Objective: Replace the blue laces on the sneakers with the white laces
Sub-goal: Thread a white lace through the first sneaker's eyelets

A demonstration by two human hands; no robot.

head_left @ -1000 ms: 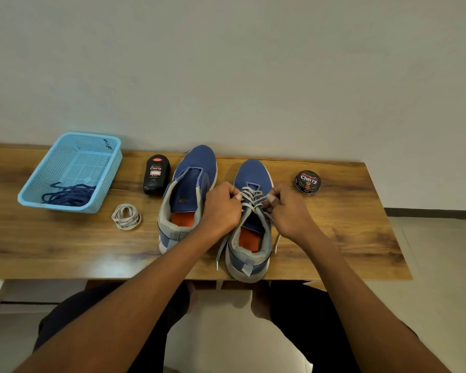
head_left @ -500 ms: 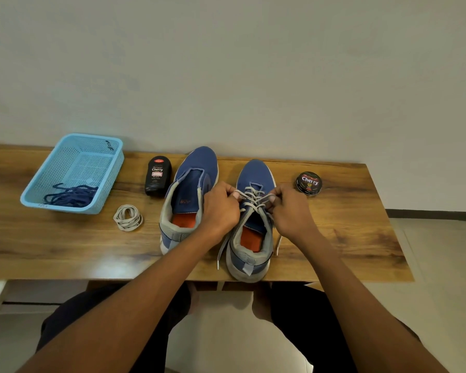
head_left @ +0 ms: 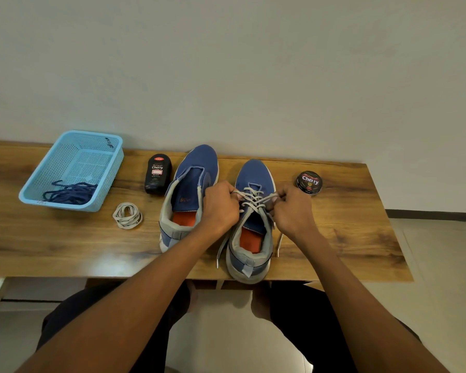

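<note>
Blue laces [head_left: 70,193] lie discarded in the light-blue mesh basket [head_left: 51,170]; left hand [head_left: 221,208] and right hand [head_left: 293,211] pinch the white lace [head_left: 253,200] crossing the right blue sneaker [head_left: 253,219], while the left blue sneaker [head_left: 189,189] remains unlaced, its coiled white lace [head_left: 127,215] waiting beside it

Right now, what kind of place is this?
Probably a home shoe-care spot: a wooden bench-like table against a plain wall, a black Cherry polish bottle, a round polish tin.
</note>
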